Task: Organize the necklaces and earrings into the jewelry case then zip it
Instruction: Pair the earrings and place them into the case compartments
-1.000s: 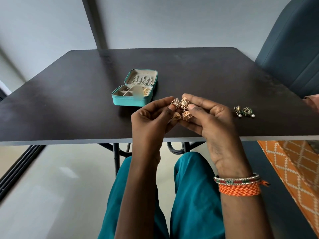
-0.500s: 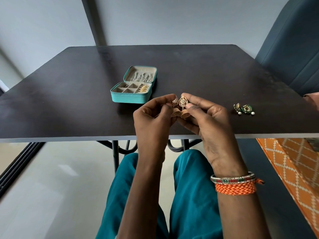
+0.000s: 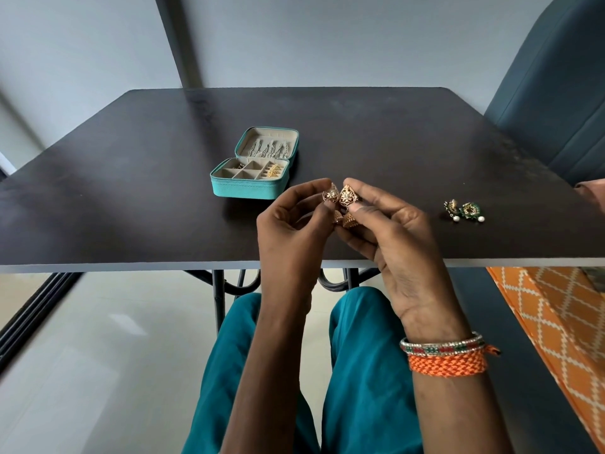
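Nearest to me, my two forearms rise over teal-clad knees, the right wrist wearing a beaded bangle (image 3: pixel 442 346) and an orange braided band (image 3: pixel 448 364). Above the near edge of the desk (image 3: pixel 131 198) my left hand (image 3: pixel 291 231) is raised with fingers curled inward, its thumb and forefinger pinching the top of one gold earring (image 3: pixel 330 194); its bell-shaped drop is mostly hidden behind my fingers. My right hand (image 3: pixel 393 237) mirrors it palm-up, thumb and fingertips pinching the second gold earring (image 3: pixel 347 197), a filigree teardrop stud with a ribbed golden bell hanging below. So each grip is grasping one earring, and the two pieces sit side by side, nearly touching, held off the desk surface. To the right of my hands, lying on the desk well apart from them, is a green pair of earrings (image 3: pixel 463 211) with small white pearl drops. Beyond my hands and a little left sits the teal jewelry case (image 3: pixel 248 189), open, its lid leaning back with silvery chains (image 3: pixel 270 149) lined along the inside. Its beige tray is split into compartments; gold pieces (image 3: pixel 272 171) lie in the right-hand one.
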Action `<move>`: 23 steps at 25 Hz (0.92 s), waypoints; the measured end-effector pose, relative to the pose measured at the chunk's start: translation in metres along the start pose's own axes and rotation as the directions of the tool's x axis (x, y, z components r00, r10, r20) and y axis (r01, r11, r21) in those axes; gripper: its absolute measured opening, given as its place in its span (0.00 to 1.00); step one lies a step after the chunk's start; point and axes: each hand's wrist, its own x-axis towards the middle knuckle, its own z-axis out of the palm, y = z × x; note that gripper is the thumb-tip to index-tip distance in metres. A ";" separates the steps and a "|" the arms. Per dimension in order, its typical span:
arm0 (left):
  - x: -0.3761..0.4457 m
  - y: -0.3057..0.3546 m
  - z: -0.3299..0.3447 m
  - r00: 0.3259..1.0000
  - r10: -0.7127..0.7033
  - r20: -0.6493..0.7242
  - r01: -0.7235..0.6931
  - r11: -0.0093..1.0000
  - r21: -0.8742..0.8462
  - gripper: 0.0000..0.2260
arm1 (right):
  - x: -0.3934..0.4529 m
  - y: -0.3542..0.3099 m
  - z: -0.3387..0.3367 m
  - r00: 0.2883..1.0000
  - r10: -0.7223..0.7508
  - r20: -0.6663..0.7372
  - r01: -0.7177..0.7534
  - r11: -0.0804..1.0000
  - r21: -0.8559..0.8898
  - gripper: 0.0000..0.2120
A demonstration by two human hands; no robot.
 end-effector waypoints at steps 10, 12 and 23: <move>0.002 0.004 -0.008 0.998 -0.057 0.020 0.058 0.996 -0.061 0.11 | -0.002 -0.003 -0.002 0.977 0.163 0.136 -0.198 0.932 0.303 0.15; 0.002 0.003 -0.009 0.998 -0.056 0.032 0.057 0.997 -0.053 0.11 | -0.002 -0.002 -0.002 0.975 0.168 0.143 -0.205 0.929 0.309 0.15; 0.005 0.004 -0.016 0.993 -0.117 0.023 0.118 0.989 -0.093 0.10 | -0.003 -0.002 0.000 0.972 0.177 0.157 -0.217 0.932 0.291 0.15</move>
